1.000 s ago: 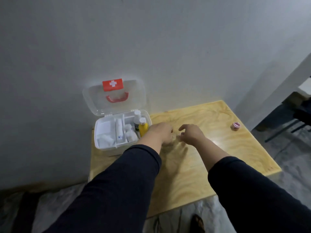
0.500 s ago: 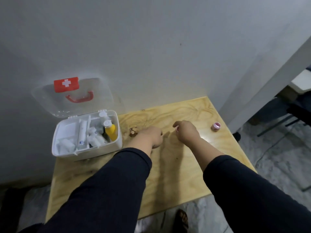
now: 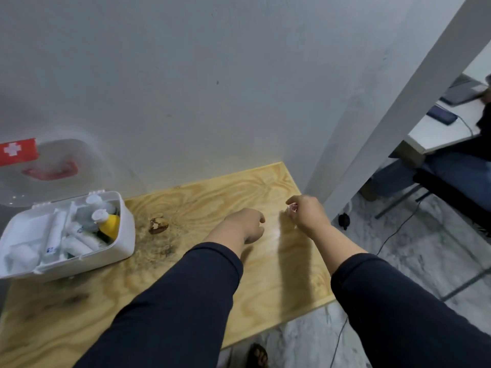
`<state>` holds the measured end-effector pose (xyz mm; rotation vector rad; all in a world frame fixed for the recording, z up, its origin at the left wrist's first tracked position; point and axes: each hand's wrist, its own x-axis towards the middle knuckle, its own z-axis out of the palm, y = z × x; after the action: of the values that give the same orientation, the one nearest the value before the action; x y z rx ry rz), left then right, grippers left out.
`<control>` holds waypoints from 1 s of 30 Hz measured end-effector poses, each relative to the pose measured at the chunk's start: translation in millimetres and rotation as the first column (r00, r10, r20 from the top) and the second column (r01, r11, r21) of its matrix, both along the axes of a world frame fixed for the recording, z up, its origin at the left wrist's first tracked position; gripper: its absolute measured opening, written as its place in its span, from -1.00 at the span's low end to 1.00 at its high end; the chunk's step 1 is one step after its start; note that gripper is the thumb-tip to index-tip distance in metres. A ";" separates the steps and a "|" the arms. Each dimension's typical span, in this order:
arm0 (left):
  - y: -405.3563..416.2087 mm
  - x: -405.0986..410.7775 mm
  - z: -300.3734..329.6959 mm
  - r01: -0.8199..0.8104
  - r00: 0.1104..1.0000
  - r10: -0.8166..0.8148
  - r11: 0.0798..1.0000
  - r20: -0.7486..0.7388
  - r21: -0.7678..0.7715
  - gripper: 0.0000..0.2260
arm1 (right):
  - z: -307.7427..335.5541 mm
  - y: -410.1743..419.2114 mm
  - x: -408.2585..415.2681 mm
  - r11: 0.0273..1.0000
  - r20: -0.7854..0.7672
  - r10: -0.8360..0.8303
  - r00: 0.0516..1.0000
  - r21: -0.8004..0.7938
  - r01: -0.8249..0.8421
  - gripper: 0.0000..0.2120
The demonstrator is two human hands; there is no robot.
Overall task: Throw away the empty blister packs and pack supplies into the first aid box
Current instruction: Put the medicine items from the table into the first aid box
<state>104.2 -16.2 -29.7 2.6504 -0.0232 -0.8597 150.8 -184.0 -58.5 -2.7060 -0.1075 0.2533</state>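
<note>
The white first aid box [image 3: 106,257] stands open at the table's left, its clear lid [image 3: 66,166] with a red cross leaning on the wall. Inside are a yellow bottle [image 3: 110,227], a white-capped bottle and several white bandage rolls [image 3: 77,245]. My right hand [image 3: 308,216] is near the table's right edge, fingers pinched on a small pink tape roll [image 3: 293,207]. My left hand [image 3: 244,225] hovers mid-table with fingers curled under and nothing visible in them. No blister packs are in view.
The plywood table [image 3: 279,277] sits against a grey wall, with a dark knot [image 3: 158,224] in the wood near the box. A white pillar [image 3: 398,115] rises at the right. Beyond it are a seated person's legs [image 3: 457,168], a desk and cables on the marble floor.
My view swung right, so the box slid to the left edge. My right hand reached right and closed on the pink tape roll that lay on the table. My left hand left the box.
</note>
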 end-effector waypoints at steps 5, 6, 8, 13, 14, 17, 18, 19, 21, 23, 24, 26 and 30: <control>0.2 -7.5 -4.9 -0.026 1.000 0.026 1.000 0.008 -0.001 -0.62 | -12.9 -2.5 3.0 0.998 0.046 0.042 0.998 -0.040 -0.040 -0.75; 1.6 -9.6 -4.6 -0.033 0.999 0.033 0.999 0.005 -0.005 -0.62 | -12.9 -2.7 3.3 0.997 0.045 0.051 0.998 -0.058 -0.048 -0.74; 6.4 -13.8 -3.0 -0.049 0.999 0.049 0.999 0.000 -0.013 -0.62 | -12.0 -0.3 1.5 0.994 0.057 0.065 0.996 -0.088 -0.060 -0.73; 28.0 -21.7 6.7 -0.097 0.995 0.097 0.995 0.037 -0.008 -0.62 | -1.8 24.4 -6.5 0.992 0.030 -0.017 0.999 0.127 0.013 -0.75; 34.1 -23.1 10.7 -0.112 0.992 0.112 0.994 0.052 -0.012 -0.62 | 3.3 33.1 -7.1 0.950 -0.024 -0.084 0.996 0.300 0.087 -0.77; 58.3 -30.6 24.6 -0.193 0.974 0.199 0.979 0.109 -0.070 -0.64 | 28.6 63.8 -11.3 0.664 -0.233 -0.121 0.965 0.703 0.253 -0.72; 68.8 -34.4 29.2 -0.228 0.963 0.238 0.970 0.123 -0.088 -0.65 | 36.9 74.9 -13.6 0.617 -0.256 -0.100 0.962 0.742 0.261 -0.70; 80.4 -38.5 34.3 -0.263 0.951 0.276 0.959 0.140 -0.103 -0.66 | 45.2 86.5 -16.0 0.589 -0.267 -0.072 0.961 0.766 0.257 -0.69; 106.6 -48.7 45.0 -0.321 0.925 0.339 0.939 0.172 -0.124 -0.66 | 61.1 112.7 -21.7 0.553 -0.279 -0.013 0.960 0.798 0.239 -0.66; 134.7 -61.9 57.2 -0.357 0.899 0.379 0.925 0.220 -0.133 -0.69 | 74.8 141.1 -27.8 0.539 -0.278 0.044 0.960 0.815 0.212 -0.65; 149.1 -69.1 63.4 -0.374 0.882 0.398 0.917 0.252 -0.136 -0.69 | 80.8 156.1 -31.5 0.541 -0.274 0.066 0.959 0.818 0.196 -0.65; 177.3 -86.2 75.5 -0.418 0.846 0.444 0.896 0.294 -0.150 -0.69 | 90.0 186.8 -39.3 0.553 -0.258 0.111 0.960 0.819 0.156 -0.65; 234.0 -121.7 90.6 -0.502 0.778 0.519 0.852 0.355 -0.146 -0.69 | 105.7 250.5 -60.8 0.587 -0.197 0.207 0.958 0.809 0.040 -0.64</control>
<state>-17.4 217.8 60.9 2.5365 0.5535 -0.1514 90.0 66.5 47.2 -1.7155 -0.2131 0.4708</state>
